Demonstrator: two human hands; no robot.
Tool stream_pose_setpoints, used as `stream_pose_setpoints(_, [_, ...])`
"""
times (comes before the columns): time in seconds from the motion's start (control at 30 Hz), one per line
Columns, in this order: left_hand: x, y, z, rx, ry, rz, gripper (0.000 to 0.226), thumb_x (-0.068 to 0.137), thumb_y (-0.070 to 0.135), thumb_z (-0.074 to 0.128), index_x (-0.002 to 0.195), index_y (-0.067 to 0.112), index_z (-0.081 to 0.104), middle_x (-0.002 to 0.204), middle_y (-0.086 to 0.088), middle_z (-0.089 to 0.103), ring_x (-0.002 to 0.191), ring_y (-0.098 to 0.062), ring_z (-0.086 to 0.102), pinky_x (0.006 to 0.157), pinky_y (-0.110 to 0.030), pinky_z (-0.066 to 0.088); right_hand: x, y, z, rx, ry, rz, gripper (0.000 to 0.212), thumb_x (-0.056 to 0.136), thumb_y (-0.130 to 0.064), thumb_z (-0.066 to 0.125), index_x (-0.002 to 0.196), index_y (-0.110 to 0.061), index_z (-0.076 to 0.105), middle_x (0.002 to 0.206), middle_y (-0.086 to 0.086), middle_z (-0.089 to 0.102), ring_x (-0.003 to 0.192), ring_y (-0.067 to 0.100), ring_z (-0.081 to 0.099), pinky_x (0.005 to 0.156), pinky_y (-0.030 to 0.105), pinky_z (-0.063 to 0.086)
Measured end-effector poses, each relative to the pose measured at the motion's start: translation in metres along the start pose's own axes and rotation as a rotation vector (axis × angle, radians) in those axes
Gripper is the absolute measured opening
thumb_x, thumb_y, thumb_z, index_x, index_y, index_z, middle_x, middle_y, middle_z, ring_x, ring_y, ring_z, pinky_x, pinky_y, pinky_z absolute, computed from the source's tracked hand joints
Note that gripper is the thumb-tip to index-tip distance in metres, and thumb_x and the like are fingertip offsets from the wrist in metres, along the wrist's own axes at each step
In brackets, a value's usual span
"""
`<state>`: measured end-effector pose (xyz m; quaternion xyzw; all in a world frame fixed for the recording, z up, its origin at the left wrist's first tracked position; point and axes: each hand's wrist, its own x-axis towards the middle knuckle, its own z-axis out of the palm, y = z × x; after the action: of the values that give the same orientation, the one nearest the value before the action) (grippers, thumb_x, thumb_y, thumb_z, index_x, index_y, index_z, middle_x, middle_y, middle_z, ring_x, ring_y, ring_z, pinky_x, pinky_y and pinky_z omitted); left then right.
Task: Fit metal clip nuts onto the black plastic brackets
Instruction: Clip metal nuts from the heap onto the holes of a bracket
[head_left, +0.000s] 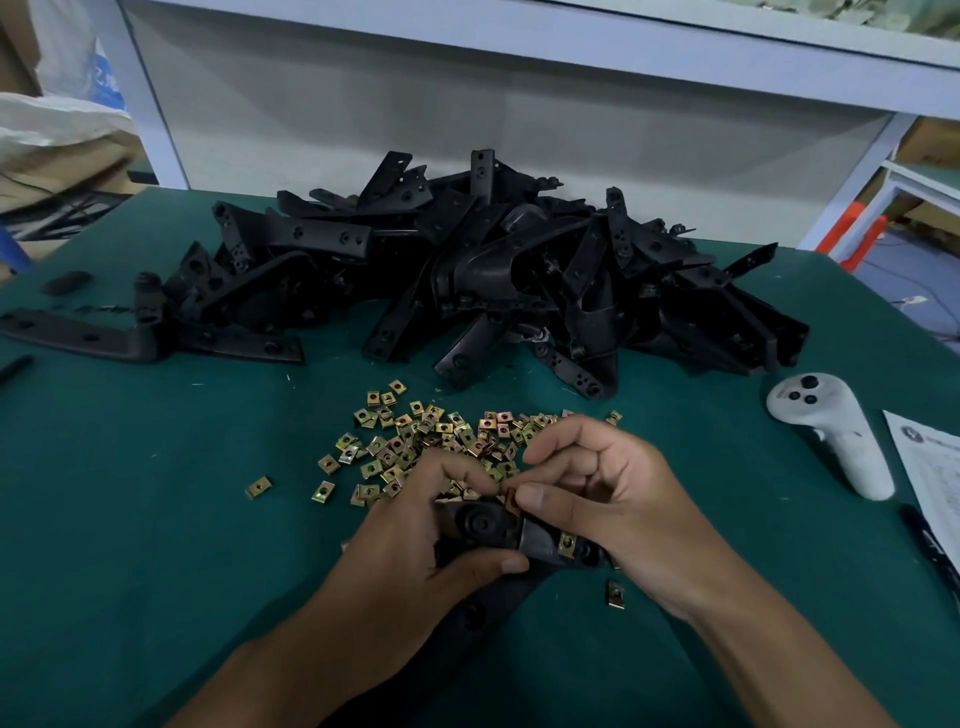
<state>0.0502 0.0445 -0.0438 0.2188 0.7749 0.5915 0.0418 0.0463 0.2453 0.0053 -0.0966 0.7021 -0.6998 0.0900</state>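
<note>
Gripped in the left hand (415, 540), a black plastic bracket (485, 527) sits low over the green felt-covered table (156, 519), while the right hand (597, 493) pinches a brass-coloured clip nut (511, 501) at its top edge. Just beyond lie scattered square clip nuts (415, 436), then a heap of matte black brackets (493, 275) before a grey panel (467, 119); a white controller (831, 431) rests to the right.
</note>
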Motion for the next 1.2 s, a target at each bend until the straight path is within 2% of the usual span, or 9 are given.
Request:
stream_pose_setpoints(0.37, [0.000,-0.004,-0.002,0.027,-0.101,0.007,0.055,0.074,0.070,0.071,0.120,0.051,0.046,0.081,0.015,0.075,0.070,-0.002,0.070,0.063,-0.017,0.051,-0.004,-0.004,-0.006,-0.180,-0.064,-0.034,0.022,0.081,-0.005,0.079,0.090,-0.023,0.071,0.087,0.006,0.078,0.082,0.012,0.073,0.074,0.018,0.053])
stream_pose_setpoints(0.47, [0.001,-0.005,-0.002,0.016,-0.067,0.000,0.053,0.072,0.071,0.071,0.116,0.051,0.049,0.077,0.015,0.074,0.067,-0.001,0.068,0.063,-0.016,0.051,-0.005,-0.003,-0.004,-0.173,-0.065,-0.027,0.020,0.083,-0.005,0.079,0.088,-0.023,0.070,0.086,0.005,0.077,0.079,0.010,0.071,0.071,0.016,0.052])
stream_pose_setpoints(0.53, [0.003,-0.003,-0.001,-0.023,-0.044,0.017,0.046,0.075,0.065,0.073,0.112,0.050,0.051,0.081,0.017,0.075,0.071,0.002,0.070,0.064,-0.010,0.050,-0.005,-0.003,-0.003,-0.187,-0.039,-0.040,0.015,0.084,-0.015,0.079,0.087,-0.026,0.070,0.084,0.001,0.076,0.079,0.009,0.069,0.069,0.016,0.051])
stream_pose_setpoints(0.63, [0.004,-0.002,0.000,-0.056,0.038,0.010,0.039,0.073,0.054,0.076,0.106,0.051,0.055,0.084,0.015,0.075,0.075,-0.003,0.071,0.067,-0.013,0.051,-0.006,-0.004,-0.001,-0.238,-0.020,-0.081,0.011,0.084,-0.028,0.077,0.092,-0.028,0.069,0.086,-0.002,0.075,0.084,0.011,0.070,0.070,0.015,0.050])
stream_pose_setpoints(0.77, [0.004,-0.003,-0.002,-0.072,0.114,0.002,0.035,0.075,0.051,0.080,0.103,0.049,0.059,0.087,0.013,0.074,0.077,-0.005,0.070,0.065,-0.015,0.053,-0.005,0.002,0.000,-0.211,-0.035,-0.110,0.013,0.088,-0.021,0.071,0.100,-0.026,0.068,0.099,-0.003,0.077,0.098,0.015,0.071,0.085,0.020,0.052])
stream_pose_setpoints(0.93, [0.007,0.000,-0.002,-0.143,0.226,0.011,0.023,0.079,0.042,0.080,0.097,0.044,0.065,0.089,0.012,0.073,0.080,-0.002,0.070,0.067,-0.013,0.052,0.000,0.008,-0.010,-0.136,-0.027,-0.104,0.023,0.088,-0.020,0.073,0.110,-0.025,0.067,0.113,0.000,0.074,0.105,0.015,0.068,0.087,0.025,0.053])
stream_pose_setpoints(1.03, [0.007,0.002,-0.004,-0.210,0.297,0.021,0.022,0.078,0.034,0.077,0.094,0.044,0.065,0.087,0.010,0.073,0.072,-0.001,0.067,0.062,-0.013,0.052,0.000,0.007,-0.012,-0.277,-0.037,-0.109,0.033,0.079,-0.034,0.082,0.110,-0.036,0.069,0.103,-0.007,0.073,0.097,0.012,0.068,0.087,0.028,0.054])
stream_pose_setpoints(1.13, [0.006,0.009,-0.004,-0.222,0.306,0.069,0.027,0.077,0.020,0.074,0.091,0.042,0.065,0.085,0.010,0.071,0.072,-0.001,0.064,0.064,-0.014,0.052,-0.003,0.000,-0.010,-0.362,0.029,-0.189,0.028,0.080,-0.038,0.082,0.106,-0.039,0.072,0.093,-0.013,0.072,0.081,0.010,0.064,0.076,0.025,0.054])
stream_pose_setpoints(1.2, [0.002,0.017,-0.002,-0.224,0.308,0.093,0.025,0.075,0.027,0.078,0.091,0.043,0.066,0.084,0.010,0.069,0.071,-0.002,0.064,0.064,-0.016,0.052,-0.011,-0.008,-0.009,-0.389,0.045,-0.221,0.027,0.081,-0.041,0.081,0.106,-0.039,0.072,0.094,-0.012,0.072,0.079,0.009,0.063,0.073,0.023,0.052])
